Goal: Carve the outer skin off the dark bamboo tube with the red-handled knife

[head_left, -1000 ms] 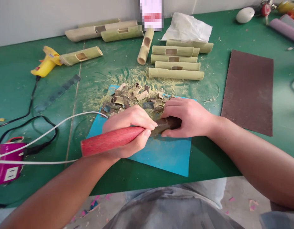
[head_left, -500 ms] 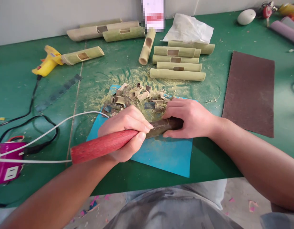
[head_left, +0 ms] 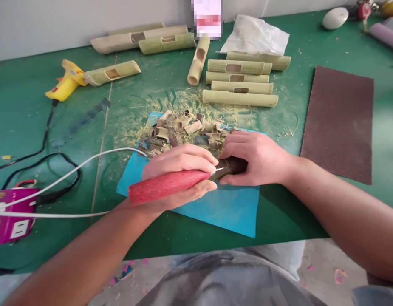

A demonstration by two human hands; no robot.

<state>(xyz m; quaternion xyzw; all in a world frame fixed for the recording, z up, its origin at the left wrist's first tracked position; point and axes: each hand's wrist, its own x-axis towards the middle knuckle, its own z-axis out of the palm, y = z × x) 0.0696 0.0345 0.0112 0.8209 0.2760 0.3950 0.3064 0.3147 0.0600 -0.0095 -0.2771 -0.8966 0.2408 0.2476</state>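
My left hand is closed around a knife with a red wooden handle. Its thin metal tip points right, over a dark brown piece that looks like a length of dark bamboo. My right hand grips the right end of that piece, thumb in front and fingers behind. Both hands are over a blue sheet on the green table. Just behind them lies a pile of cut brown and tan scraps. Much of the dark piece is hidden by my hands.
Several pale bamboo tubes with cut windows lie farther back. A yellow glue gun is at the left, by a purple power strip with cables. A brown sheet lies right, and a white crumpled paper at the back.
My left hand has shifted right with the knife, its fingers straighter, and the blade tip now shows over the dark piece. My right hand keeps its grip.
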